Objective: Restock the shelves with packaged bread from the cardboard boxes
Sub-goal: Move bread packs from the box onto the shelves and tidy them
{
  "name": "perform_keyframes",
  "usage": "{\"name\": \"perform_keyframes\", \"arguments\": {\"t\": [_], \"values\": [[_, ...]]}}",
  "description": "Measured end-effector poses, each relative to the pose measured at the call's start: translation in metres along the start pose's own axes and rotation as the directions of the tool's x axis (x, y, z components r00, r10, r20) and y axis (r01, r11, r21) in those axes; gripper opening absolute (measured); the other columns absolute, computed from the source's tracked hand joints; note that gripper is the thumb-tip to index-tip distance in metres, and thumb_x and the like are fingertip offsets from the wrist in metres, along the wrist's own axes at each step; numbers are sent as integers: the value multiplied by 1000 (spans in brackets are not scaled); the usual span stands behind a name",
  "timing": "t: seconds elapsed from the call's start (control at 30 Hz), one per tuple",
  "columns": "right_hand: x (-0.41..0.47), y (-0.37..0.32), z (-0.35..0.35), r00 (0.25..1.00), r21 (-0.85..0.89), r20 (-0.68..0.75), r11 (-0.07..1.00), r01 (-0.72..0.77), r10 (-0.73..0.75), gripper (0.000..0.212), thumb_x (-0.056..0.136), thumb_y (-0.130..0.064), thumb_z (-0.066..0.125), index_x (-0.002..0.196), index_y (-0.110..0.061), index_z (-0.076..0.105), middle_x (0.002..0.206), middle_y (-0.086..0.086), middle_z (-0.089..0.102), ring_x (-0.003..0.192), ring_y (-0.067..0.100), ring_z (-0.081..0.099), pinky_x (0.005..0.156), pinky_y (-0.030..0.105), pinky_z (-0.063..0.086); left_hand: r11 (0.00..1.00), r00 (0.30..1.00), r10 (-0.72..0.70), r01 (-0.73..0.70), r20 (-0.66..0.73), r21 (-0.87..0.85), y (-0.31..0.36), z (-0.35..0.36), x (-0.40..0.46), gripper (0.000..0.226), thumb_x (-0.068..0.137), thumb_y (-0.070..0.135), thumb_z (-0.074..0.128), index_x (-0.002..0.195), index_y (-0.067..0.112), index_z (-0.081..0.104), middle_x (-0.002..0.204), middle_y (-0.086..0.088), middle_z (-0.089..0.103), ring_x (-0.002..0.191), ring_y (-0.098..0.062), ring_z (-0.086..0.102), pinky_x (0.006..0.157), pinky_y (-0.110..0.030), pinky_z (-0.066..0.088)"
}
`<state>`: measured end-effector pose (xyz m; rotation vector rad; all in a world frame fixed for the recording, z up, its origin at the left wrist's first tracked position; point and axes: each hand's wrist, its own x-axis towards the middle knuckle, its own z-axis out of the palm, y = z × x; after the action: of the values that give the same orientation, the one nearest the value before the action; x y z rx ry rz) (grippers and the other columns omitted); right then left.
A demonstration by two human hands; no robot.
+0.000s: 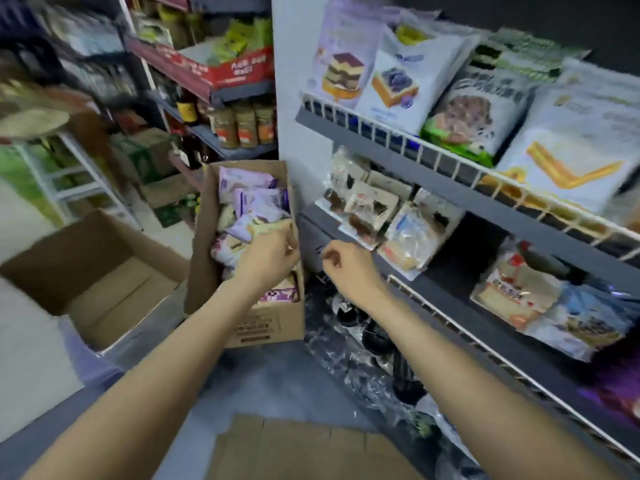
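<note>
An open cardboard box stands on the floor by the shelf end, filled with purple and white bread packets. My left hand reaches into the box and its fingers curl round a pale packet near the box's right wall. My right hand hovers just right of the box, in front of the middle shelf, fingers loosely curled, holding nothing. That shelf carries clear-wrapped bread packs. The frame is blurred.
An empty open carton sits at the left on the floor. A flattened cardboard piece lies near my feet. The upper wire shelf holds large cake and bread bags. Crumpled clear plastic lies on the bottom shelf.
</note>
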<state>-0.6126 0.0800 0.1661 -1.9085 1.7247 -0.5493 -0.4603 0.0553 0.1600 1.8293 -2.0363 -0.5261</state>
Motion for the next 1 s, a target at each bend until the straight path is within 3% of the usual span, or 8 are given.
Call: {"name": "perform_keyframes", "arguments": {"t": [0.13, 0.27, 0.33, 0.47, 0.57, 0.63, 0.8, 1.0], "values": [[63, -9, 78, 991, 11, 106, 997, -80, 78, 22, 93, -10, 48, 108, -6, 63, 106, 10, 66, 99, 26, 61, 74, 30, 44, 993, 985, -117, 117, 124, 5, -92, 12, 43, 17, 89, 13, 53, 103, 4, 59, 95, -14, 64, 92, -32, 60, 76, -37, 50], [132, 3, 138, 973, 11, 191, 991, -136, 131, 33, 90, -7, 52, 122, -4, 55, 120, 13, 60, 112, 27, 55, 78, 22, 37, 977, 954, -212, 212, 210, 26, -160, 39, 96, 27, 87, 6, 50, 62, 9, 40, 90, -17, 63, 85, -36, 58, 69, -35, 42], [172, 13, 166, 966, -10, 220, 991, -137, 136, 40, 88, -10, 55, 127, -4, 50, 126, 14, 56, 118, 29, 53, 88, 24, 40, 958, 925, -282, 285, 254, 28, -183, 53, 122, 11, 89, 8, 50, 85, -2, 54, 115, -26, 58, 109, -37, 54, 84, -37, 42], [254, 29, 211, 913, -48, 306, 962, -268, 270, 69, 91, -21, 56, 145, 0, 19, 133, 22, 47, 122, 38, 47, 91, 34, 42, 879, 861, -451, 474, 234, -47, -220, 85, 179, 39, 96, 11, 44, 131, -6, 40, 137, -23, 44, 128, -34, 42, 101, -35, 36], [299, 41, 245, 836, 2, 365, 898, -441, 410, 90, 92, -29, 58, 146, 7, -4, 144, 22, 37, 130, 37, 40, 105, 40, 38, 705, 719, -613, 685, 328, -184, -246, 112, 213, 41, 98, 18, 43, 134, -1, 43, 138, -18, 47, 128, -33, 46, 102, -34, 39], [315, 48, 267, 813, 13, 292, 848, -530, 504, 100, 87, -33, 64, 147, 3, -8, 151, 23, 19, 137, 37, 26, 112, 40, 28, 412, 551, -691, 832, 467, -372, -257, 128, 224, 49, 96, 23, 50, 136, -1, 41, 138, -16, 46, 127, -32, 47, 105, -38, 41], [324, 54, 292, 745, 127, 108, 734, -667, 658, 126, 61, -42, 85, 149, -3, 4, 147, 16, 16, 135, 31, 21, 109, 41, 25, -59, 398, -754, 751, 523, -658, -280, 152, 237, 75, 80, 40, 70, 138, 3, 39, 132, -13, 51, 119, -28, 52, 93, -38, 46], [322, 55, 291, 777, 122, 112, 767, -630, 620, 110, 51, -48, 88, 133, -4, 27, 141, 17, 26, 131, 34, 24, 105, 43, 27, 151, 421, -871, 718, 251, -679, -270, 139, 237, 83, 70, 40, 80, 135, 3, 44, 134, -12, 54, 121, -28, 53, 100, -36, 45]]}}
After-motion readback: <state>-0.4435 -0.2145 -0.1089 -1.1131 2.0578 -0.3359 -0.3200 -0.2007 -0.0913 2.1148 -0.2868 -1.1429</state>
